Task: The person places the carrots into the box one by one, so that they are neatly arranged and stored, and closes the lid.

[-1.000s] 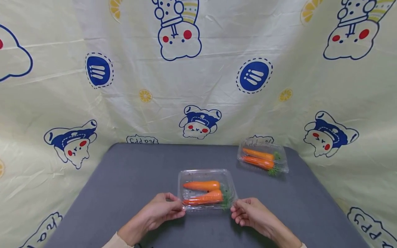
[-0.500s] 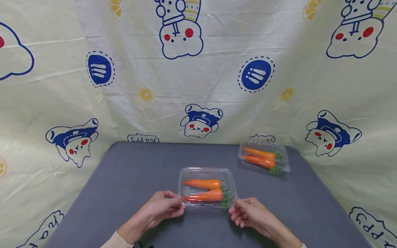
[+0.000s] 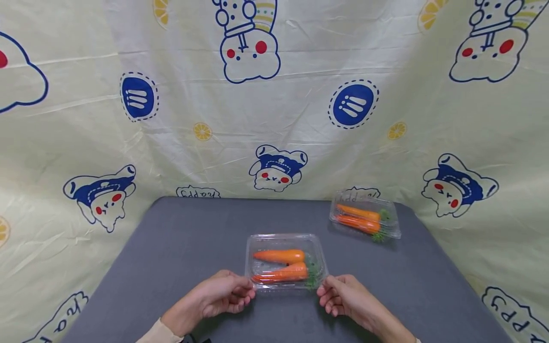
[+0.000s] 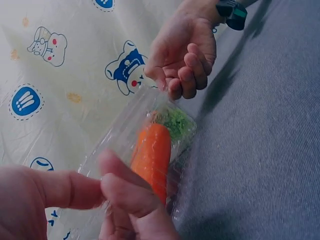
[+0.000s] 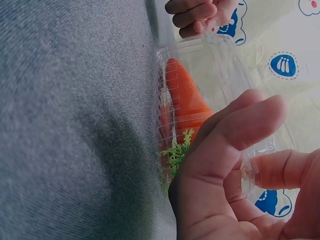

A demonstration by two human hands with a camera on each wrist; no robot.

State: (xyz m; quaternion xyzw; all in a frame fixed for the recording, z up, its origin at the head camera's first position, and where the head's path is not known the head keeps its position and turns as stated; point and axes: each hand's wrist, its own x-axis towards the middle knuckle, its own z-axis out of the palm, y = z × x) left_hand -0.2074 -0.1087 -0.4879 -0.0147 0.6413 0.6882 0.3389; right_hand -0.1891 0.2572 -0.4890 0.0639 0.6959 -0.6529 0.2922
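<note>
A clear plastic clamshell box (image 3: 280,239) stands at the near middle of the table. Through its lid two orange carrots (image 3: 279,256) show, lying side by side with green tops (image 3: 312,272) toward the right. My left hand (image 3: 225,293) pinches the box's near left corner between thumb and curled index finger. At the near right corner, my right hand (image 3: 349,300) pinches the rim, its other fingers curled below. In the right wrist view a carrot (image 5: 187,97) is visible through the ridged side wall. The lid's edge at both fingertips is partly hidden.
A second clear box (image 3: 388,206) with carrots (image 3: 358,223) lies at the table's back right corner. The grey table (image 3: 193,228) meets a patterned cloth (image 3: 300,119) behind and at both sides.
My left hand's lower fingers have curled in more, and that hand has shifted slightly down. The box stays in nearly the same place; the right hand keeps its grip.
</note>
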